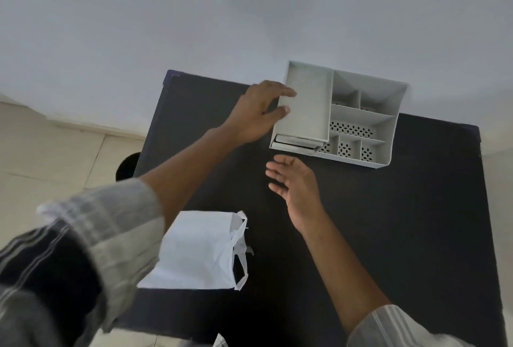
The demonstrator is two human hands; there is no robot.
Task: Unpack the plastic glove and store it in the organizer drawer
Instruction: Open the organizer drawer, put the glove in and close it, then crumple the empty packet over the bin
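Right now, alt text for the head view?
A person's left hand rests on the left side of a white desk organizer on a dark table; the right hand hovers open before it. A white bag lies nearer.

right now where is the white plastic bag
In the head view, the white plastic bag lies on the near-left part of the black table, below the left forearm.

Both hands are seen bare, the left hand [256, 113] and the right hand [295, 189] alike, and no rings, watch or bands can be made out. Loose sleeves of pale grey cloth, crossed by faint lighter stripes, are worn pushed up the forearms. A darker, near-black panel with thin pale lines is shown on the left sleeve [91, 241]. Only the cuff of the right sleeve [388, 330] is seen.
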